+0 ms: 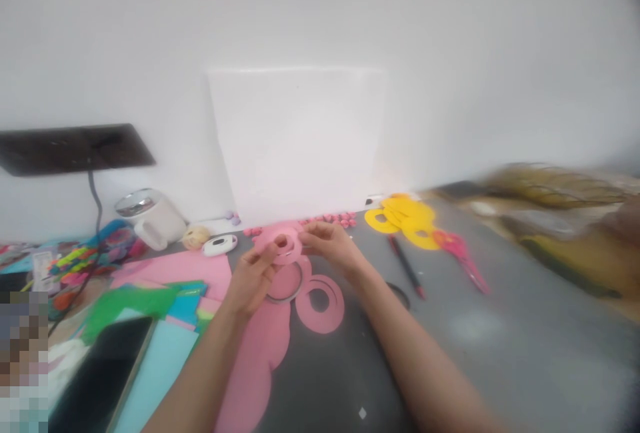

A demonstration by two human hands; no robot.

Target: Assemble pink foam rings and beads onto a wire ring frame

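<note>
Closed thumb to finger, the left hand (253,276) grips one pink ring (287,259) above the tabletop (500,359), near its back edge. Right hand (327,243) fingertips meet the opposite rim; whether they pinch is indeterminable. Two-sided support presumably steadies it. Toward the right edge: one pen (409,266), one pair of scissors (465,261), overlapping yellow rings (423,239), uncountable.

no readable text, no legible labels, brands or numbers, no readable signs
</note>
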